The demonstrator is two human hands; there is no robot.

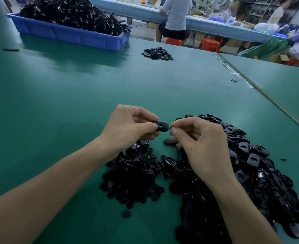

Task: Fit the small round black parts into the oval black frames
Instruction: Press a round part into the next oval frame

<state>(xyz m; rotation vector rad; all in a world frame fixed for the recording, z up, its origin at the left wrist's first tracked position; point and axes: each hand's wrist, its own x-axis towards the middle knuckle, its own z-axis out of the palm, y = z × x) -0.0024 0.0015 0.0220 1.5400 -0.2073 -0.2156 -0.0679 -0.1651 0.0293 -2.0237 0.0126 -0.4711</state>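
1. Left hand (131, 127): thumb and forefinger pinch one oval frame (161, 125) by its left end. The other fingers are curled under. The frame is held flat above the surface (74, 94), keyhole slot facing up.
2. Right hand (198, 143): thumb and forefinger tips are closed on a small black piece (171, 128), just beside the frame's free end at 3 o'clock of it. The piece is mostly hidden, so I can't tell its shape. The rest of the fingers are curled in.
3. Pile of round parts (136, 176): on the surface at 6 o'clock of the left hand, partly under the left wrist. One stray round part (127, 213) lies at the pile's 6 o'clock edge.
4. Pile of frames (250, 173): the larger heap, 3 to 5 o'clock of the right hand, running under the right forearm.
5. One loose frame (169, 142) lies flat on the surface just under the right fingers.
6. Small heap of black pieces (157, 53): far off at 12 o'clock of the hands.
7. Blue bin (66, 34): at 11 o'clock, heaped with black items.
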